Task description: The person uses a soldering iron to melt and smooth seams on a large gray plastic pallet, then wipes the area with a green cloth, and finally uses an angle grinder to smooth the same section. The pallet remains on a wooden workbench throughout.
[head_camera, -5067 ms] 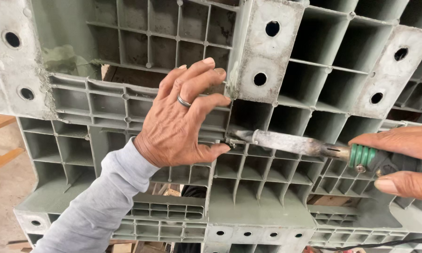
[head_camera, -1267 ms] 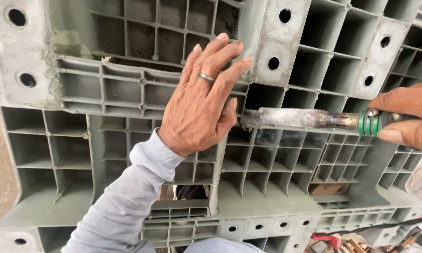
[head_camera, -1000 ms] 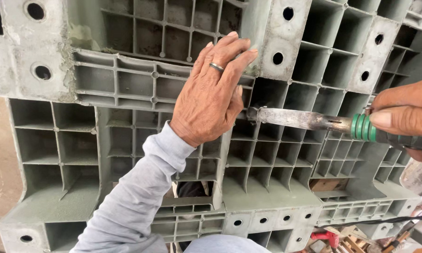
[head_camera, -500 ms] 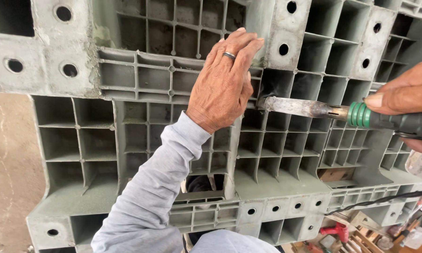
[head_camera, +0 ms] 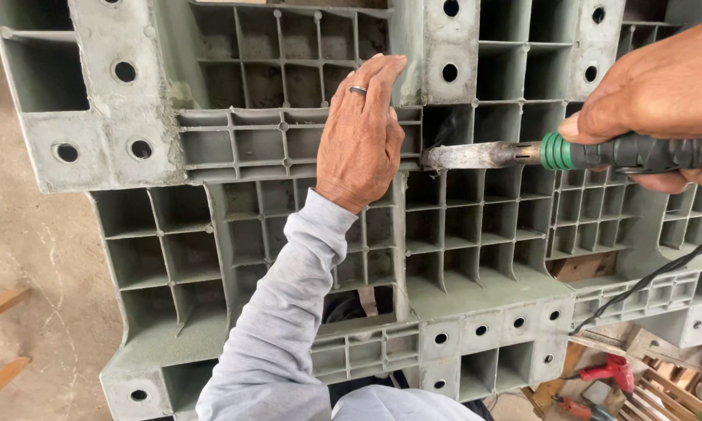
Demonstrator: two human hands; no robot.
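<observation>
Left hand [head_camera: 360,134] braces pallet [head_camera: 476,296]; right hand [head_camera: 655,93] grips soldering iron [head_camera: 522,153]

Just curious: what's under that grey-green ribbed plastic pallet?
Through the grey-green ribbed plastic pallet, gaps show brown wood and something dark; a red tool lies below. The rest is covered.

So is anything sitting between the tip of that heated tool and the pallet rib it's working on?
Nothing visible does. The tool's metal tip lies right against the grey plastic pallet, beside the left hand pressed flat on the ribs. The right hand grips the tool's black handle.
</observation>
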